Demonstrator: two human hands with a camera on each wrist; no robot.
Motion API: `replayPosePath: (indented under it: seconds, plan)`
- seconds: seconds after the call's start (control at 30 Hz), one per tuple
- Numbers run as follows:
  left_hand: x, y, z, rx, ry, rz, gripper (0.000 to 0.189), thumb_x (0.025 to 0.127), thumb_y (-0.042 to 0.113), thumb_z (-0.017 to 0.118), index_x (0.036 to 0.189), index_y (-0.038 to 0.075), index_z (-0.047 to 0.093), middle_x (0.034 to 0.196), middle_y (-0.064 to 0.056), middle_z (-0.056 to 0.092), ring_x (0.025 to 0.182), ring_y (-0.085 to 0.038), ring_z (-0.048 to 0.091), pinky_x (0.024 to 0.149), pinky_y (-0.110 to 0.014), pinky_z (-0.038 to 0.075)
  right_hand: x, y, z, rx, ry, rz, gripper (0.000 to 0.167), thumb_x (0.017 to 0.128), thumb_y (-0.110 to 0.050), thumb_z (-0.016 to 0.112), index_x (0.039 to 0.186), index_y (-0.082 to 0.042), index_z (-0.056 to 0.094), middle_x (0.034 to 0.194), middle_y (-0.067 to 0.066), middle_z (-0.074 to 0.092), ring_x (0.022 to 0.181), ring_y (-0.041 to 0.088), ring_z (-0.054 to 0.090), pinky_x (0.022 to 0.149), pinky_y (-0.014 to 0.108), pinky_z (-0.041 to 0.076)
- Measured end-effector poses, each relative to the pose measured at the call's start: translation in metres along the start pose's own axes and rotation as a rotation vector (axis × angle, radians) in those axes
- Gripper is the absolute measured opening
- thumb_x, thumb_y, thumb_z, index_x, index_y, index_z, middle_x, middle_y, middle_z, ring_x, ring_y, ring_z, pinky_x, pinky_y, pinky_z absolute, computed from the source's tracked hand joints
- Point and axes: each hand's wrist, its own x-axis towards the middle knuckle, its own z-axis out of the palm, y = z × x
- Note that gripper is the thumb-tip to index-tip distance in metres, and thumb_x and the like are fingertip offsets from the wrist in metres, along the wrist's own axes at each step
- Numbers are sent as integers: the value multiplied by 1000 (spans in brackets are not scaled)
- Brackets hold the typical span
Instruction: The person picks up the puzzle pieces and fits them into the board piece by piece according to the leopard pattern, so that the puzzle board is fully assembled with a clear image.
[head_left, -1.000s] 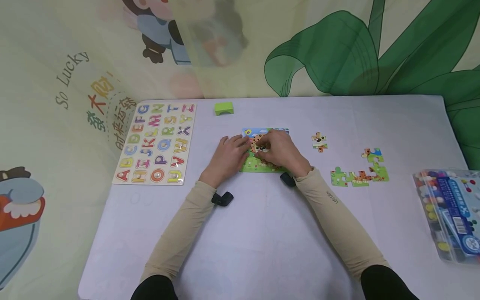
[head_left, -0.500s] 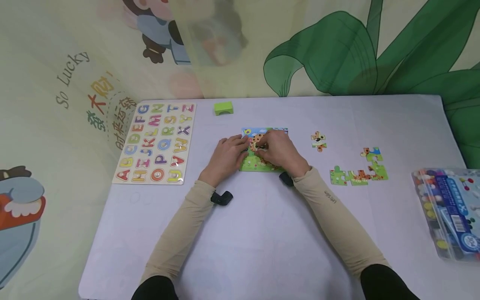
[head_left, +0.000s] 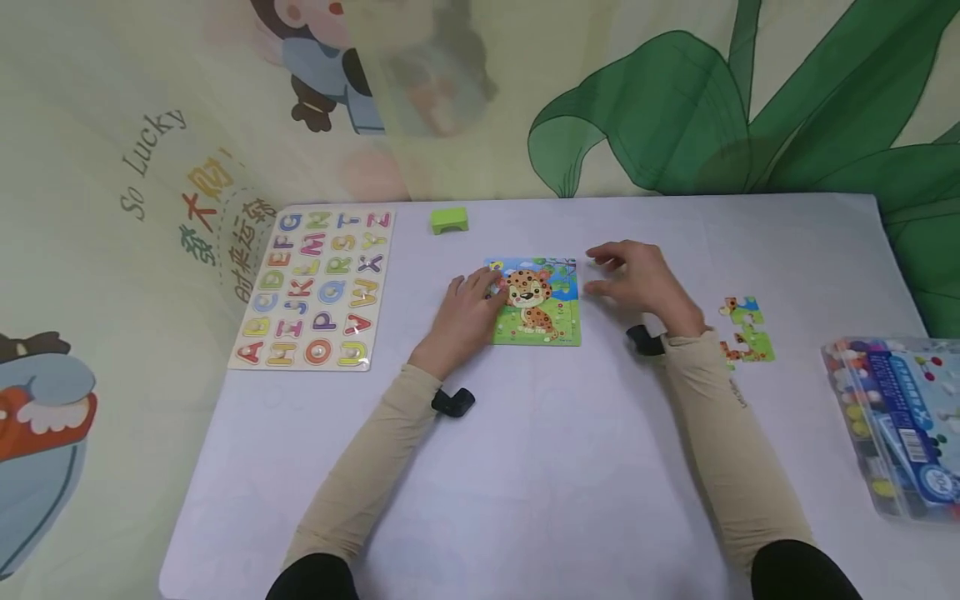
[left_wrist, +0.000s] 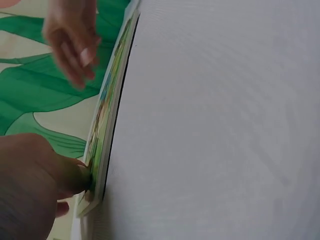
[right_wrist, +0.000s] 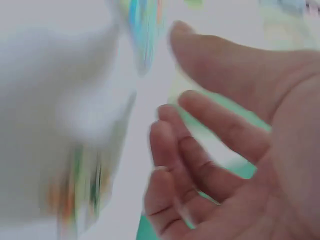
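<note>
A small puzzle board (head_left: 538, 312) with a spotted leopard on green grass under blue sky lies in the middle of the white table. My left hand (head_left: 467, 315) rests on its left edge with fingers extended; in the left wrist view the thumb (left_wrist: 75, 175) presses on the board's surface. Just off the board's right side, my right hand (head_left: 637, 277) is held over the table, fingers loosely bent and thumb apart. The right wrist view shows nothing between those fingers. Loose jigsaw pieces (head_left: 752, 343) lie to the right, partly hidden by the right forearm.
An alphabet board (head_left: 311, 287) lies at the left of the table. Near the far edge stands a green arch block (head_left: 449, 220). At the right edge is a clear plastic case (head_left: 896, 425) with coloured contents. A printed curtain hangs behind the table.
The right hand has lifted off the leopard puzzle and moved right, its fingers parting and uncovering the picture. It now covers the spot of one loose piece. The left hand stays on the board.
</note>
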Motion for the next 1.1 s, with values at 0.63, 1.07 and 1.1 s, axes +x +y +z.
replayPosePath:
  seconds: [0.63,1.07,1.1]
  plan:
    - [-10,-2,-3,-228,-263,-45,84,104,55,63,168,12,31,175,-12,25,164,-27,21,134,-54,15,-29,59,-32,-47,-1,82,54,89,-15,87,137,1,67,127,28,65,118,42,61,101,56,50]
    - [-13,-1,0,-218,-298,-61,91,103,57,62,171,14,20,178,-11,17,168,-28,6,136,-50,8,-35,63,-32,-54,50,75,43,88,-7,87,127,4,72,115,26,70,106,39,65,93,49,51]
    - [-13,-1,-1,-215,-296,-61,90,103,57,62,171,15,21,178,-11,17,168,-28,7,136,-50,9,-35,63,-32,-53,46,74,43,89,-7,86,127,4,71,116,26,69,107,39,64,93,49,51]
